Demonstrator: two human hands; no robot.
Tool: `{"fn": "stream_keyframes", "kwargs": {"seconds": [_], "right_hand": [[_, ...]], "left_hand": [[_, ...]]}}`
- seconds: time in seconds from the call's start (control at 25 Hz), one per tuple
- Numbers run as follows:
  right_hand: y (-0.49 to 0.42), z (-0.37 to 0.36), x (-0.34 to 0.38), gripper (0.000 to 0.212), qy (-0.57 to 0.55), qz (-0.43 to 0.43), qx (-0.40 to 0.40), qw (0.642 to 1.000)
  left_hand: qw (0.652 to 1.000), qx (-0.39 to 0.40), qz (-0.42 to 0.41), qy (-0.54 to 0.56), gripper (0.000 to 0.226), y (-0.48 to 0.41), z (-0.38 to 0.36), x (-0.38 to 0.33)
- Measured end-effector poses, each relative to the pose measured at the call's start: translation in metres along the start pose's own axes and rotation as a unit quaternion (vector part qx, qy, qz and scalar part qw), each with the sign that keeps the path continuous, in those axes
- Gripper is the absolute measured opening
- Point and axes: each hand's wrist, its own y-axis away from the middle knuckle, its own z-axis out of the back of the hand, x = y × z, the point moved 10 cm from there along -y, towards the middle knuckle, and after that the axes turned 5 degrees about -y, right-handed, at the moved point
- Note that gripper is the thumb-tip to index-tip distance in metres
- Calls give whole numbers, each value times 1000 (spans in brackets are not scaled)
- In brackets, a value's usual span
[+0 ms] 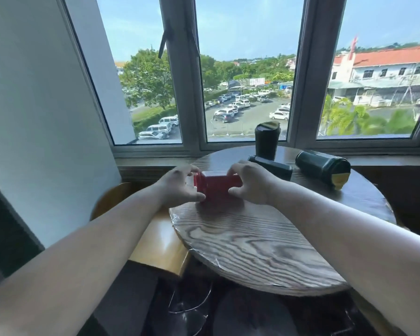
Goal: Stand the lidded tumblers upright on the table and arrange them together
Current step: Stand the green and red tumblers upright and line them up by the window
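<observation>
A round wooden table [252, 241] by a window. The left hand [180, 184] and right hand [251, 183] clasp a red tumbler [216, 186] lying on its side, 1 hand at each end. Behind, 1 black tumbler [267, 140] stands upright; 2 dark ones, a slim tumbler [273, 167] and a yellow-lidded tumbler [324, 168], lie sideways
</observation>
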Motion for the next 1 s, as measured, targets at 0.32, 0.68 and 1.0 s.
{"fn": "stream_keyframes", "kwargs": {"seconds": [0.32,0.68,1.0], "right_hand": [[-45,-18,-5,50,28,46,46,997],[-70,-9,-22,58,-90,-11,-7,996],[-82,23,-25,61,-123,-20,-102,987]], "left_hand": [[989,75,-6,123,87,-39,-25,37],[968,29,-56,243,75,-93,12,32],[964,1,-82,253,89,-134,17,1]]}}
